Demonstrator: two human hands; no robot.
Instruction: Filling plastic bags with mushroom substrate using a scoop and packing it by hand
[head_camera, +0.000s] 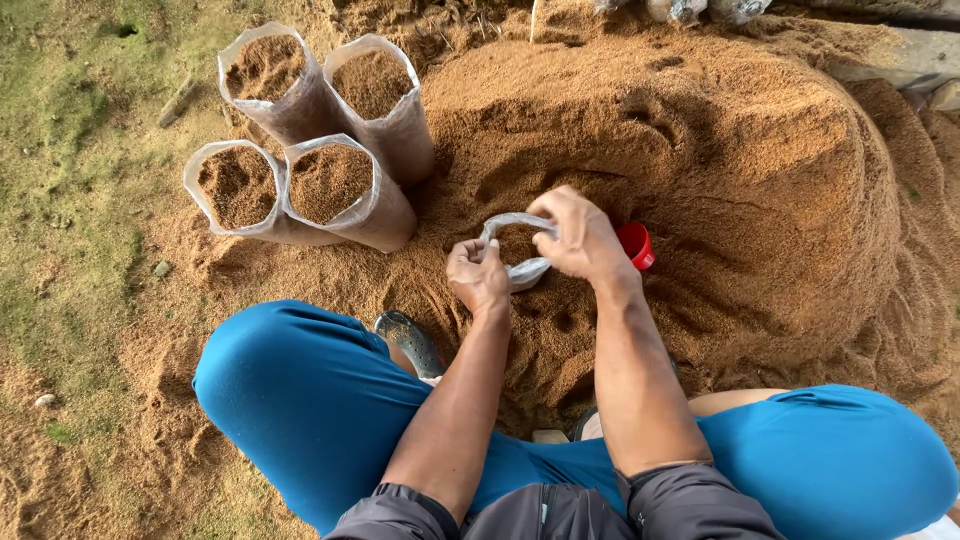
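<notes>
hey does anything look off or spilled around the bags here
Nothing stands out. The four filled bags stand upright together at the edge of the sawdust pile, none tipped or torn. Both hands, left and right, hold open a clear bag, and a red cup sits half buried beside it.

Four clear filled bags (305, 140) upright at left, one small clear bag (520, 250) held open — centre
</notes>
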